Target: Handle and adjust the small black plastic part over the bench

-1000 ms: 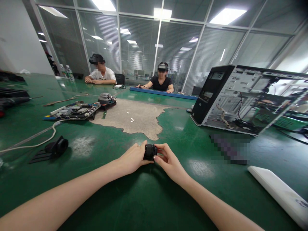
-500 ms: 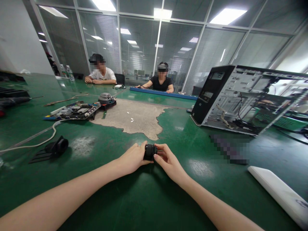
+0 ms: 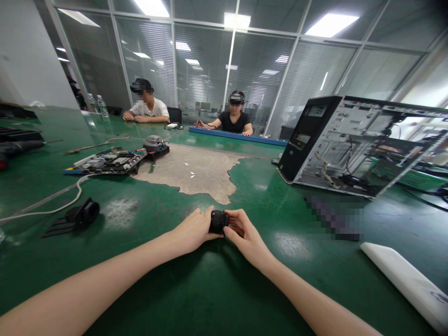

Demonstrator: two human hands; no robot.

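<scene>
Far left of the frame: dark tools [image 3: 17, 147] lie at the edge of the green tabletop [image 3: 210, 289]. A white cable [image 3: 52, 205] runs across the left side, and just below it sits a small black part [image 3: 82, 213] on a flat black base. Upper left of centre: a circuit board [image 3: 105, 162] lies flat, with a round grey fan unit [image 3: 154, 143] just beside its right end. Behind these, a seated person in a white shirt [image 3: 146, 107] rests both arms on the tabletop.

Centre: a worn, bare patch [image 3: 196, 172] shows where the green covering is torn away. Further back, a second seated person in a dark shirt [image 3: 235, 119] has hands on a long blue strip [image 3: 238, 135].

Lower centre: the left hand [image 3: 192, 229] and the right hand [image 3: 245, 233] meet around a small black cylinder [image 3: 219, 220], which sits low over the tabletop just below the worn patch. The left fingers are curled against its left side; the right fingers and thumb pinch its right side. Both hands are closed on it. Whether it rests on the surface cannot be told.

Right: an open computer case [image 3: 350, 144] stands with its side panel off, wiring visible inside. Lower right corner: a long white bar [image 3: 402, 275] lies flat, well apart from the hands.
</scene>
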